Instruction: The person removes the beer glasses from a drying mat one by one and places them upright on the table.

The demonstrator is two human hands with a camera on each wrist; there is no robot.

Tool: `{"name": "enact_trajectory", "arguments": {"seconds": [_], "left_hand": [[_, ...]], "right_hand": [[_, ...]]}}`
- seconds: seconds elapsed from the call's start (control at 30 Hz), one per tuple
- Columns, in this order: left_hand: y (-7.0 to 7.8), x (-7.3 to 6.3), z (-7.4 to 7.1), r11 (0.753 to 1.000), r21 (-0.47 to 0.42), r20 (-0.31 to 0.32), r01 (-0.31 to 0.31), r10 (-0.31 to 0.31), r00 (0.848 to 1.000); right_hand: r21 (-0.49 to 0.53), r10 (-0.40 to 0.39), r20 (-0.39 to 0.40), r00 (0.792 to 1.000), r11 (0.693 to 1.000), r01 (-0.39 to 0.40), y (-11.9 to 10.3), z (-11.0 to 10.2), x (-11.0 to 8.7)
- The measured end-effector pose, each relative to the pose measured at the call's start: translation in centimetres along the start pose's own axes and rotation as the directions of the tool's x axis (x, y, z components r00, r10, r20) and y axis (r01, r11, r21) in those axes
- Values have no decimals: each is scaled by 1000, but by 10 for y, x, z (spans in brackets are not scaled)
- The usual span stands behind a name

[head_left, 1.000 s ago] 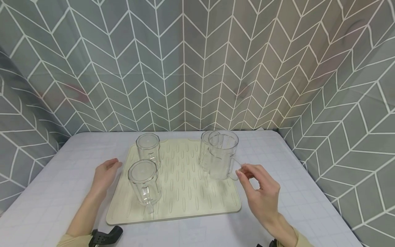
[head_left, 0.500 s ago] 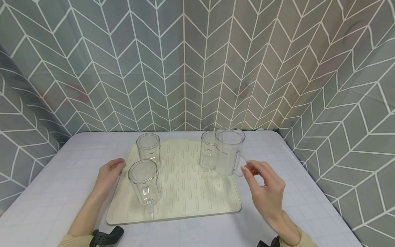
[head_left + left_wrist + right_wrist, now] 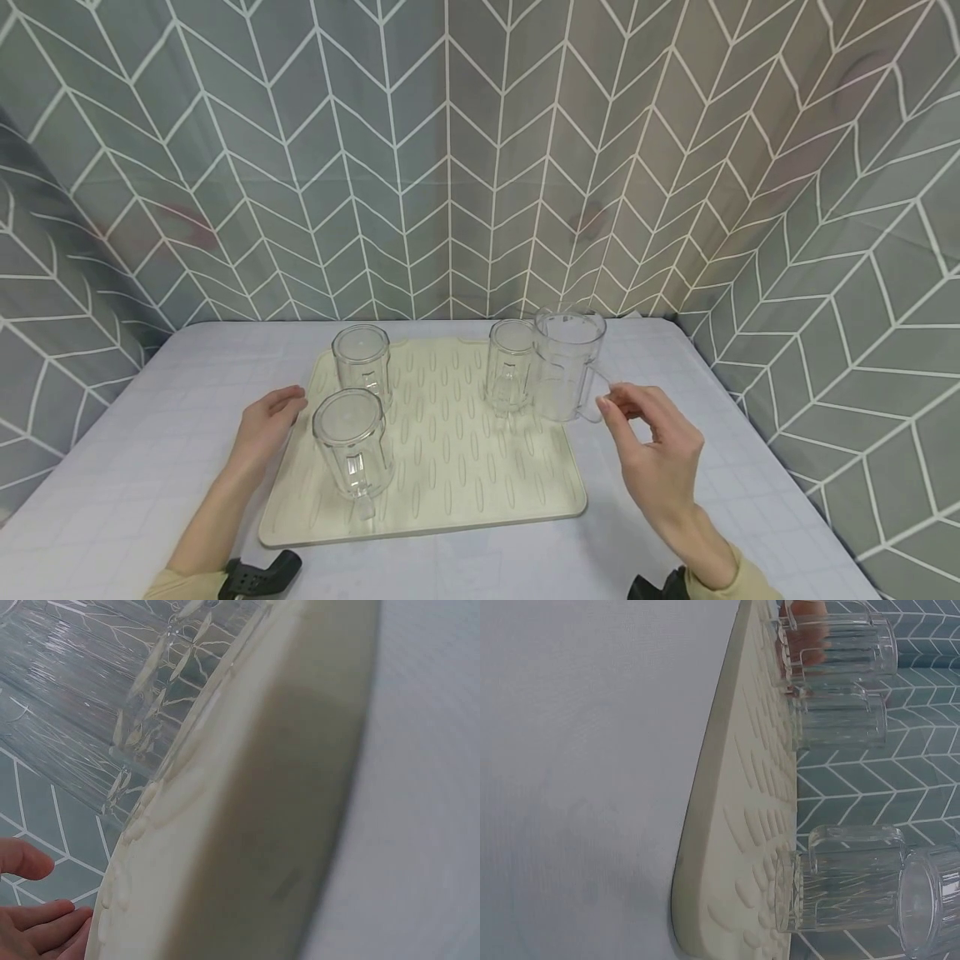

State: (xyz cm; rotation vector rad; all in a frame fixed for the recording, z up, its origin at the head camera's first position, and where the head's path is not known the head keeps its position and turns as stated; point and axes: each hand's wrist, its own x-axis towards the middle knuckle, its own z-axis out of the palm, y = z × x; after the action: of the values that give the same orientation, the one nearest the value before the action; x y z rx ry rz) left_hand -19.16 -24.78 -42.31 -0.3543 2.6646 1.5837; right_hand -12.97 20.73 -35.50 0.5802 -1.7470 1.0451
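A patterned curtain [image 3: 480, 167] backs the table [image 3: 180, 400]; at far left a sleeve [image 3: 183, 586] and a black device [image 3: 258, 575] sit below the left hand [image 3: 270, 429], which rests just beside the left edge of the pale mat [image 3: 457, 492], thumb and fingers apart and holding nothing; whether its fingertips touch the mat, I cannot tell; next, on the left part of the mat, stands the front mug [image 3: 352, 454], clear glass, its handle turned toward the person; the rear mug [image 3: 362, 358] stands close behind it, partly hidden by it in the head view; the bare, ridged middle of the mat follows; then, near the back right, comes the third mug [image 3: 507, 375], also standing on the mat with its handle to the front; just right of it, partly overlapping it in the head view, is the held mug [image 3: 564, 375], lifted above the mat as the right wrist view shows, its handle pointing right; the right hand [image 3: 660, 458] has thumb and fingers pinched together on that handle, palm clear of the glass; below the hand at far right lie a second black device [image 3: 660, 586] and a second sleeve [image 3: 735, 579].
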Motion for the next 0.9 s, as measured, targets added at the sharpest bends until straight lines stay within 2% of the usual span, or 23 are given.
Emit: {"name": "enact_trajectory", "arguments": {"seconds": [0.6, 0.9], "left_hand": [[1, -1, 0, 1000, -4, 8, -8, 8, 1000], [3, -3, 0, 1000, -8, 8, -19, 19, 1000]], "right_hand": [[-95, 58, -9, 998, 994, -59, 11, -7, 6], [-131, 60, -49, 997, 989, -66, 21, -8, 7]]}}
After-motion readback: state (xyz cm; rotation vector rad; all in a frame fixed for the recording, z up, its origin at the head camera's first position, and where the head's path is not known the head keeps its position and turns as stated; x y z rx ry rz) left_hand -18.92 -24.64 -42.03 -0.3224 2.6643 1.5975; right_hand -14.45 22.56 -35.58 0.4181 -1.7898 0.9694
